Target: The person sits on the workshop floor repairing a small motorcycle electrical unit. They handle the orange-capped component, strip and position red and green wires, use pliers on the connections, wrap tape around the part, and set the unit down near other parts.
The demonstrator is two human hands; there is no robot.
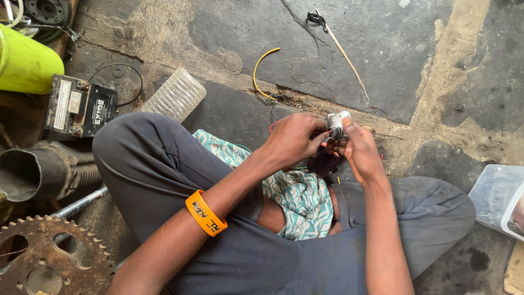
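The left hand [295, 139] is curled nearly closed, its fingertips pinched on the near side of a small grey-white metal part [338, 123] where a dark round knob or socket faces the person. The right hand [360, 150] is also closed around that part from the other side, thumb pressed up against its edge, fingers tucked underneath and mostly hidden. Both hands meet on the part, so it is gripped between them, held in the air above the stone floor [382, 43] and just beyond the person's crossed legs.

The small metal part is pale, blocky and scuffed, with thin red wires [273, 125] trailing from it toward the left hand; its far face cannot be made out. Directly below the part hangs a dark tangled clump [323, 162], and below that lies a teal-and-white patterned cloth [297, 196] across the lap. An orange wristband [206, 213] sits on the left forearm.

Beyond the part, a curved yellow wire [262, 71] lies on the floor. Well to the left of the part are a clear ribbed plastic bottle [176, 96], a black battery [79, 106], and a rusty sprocket [49, 257]. Far right of the part sits a clear plastic container [496, 199].
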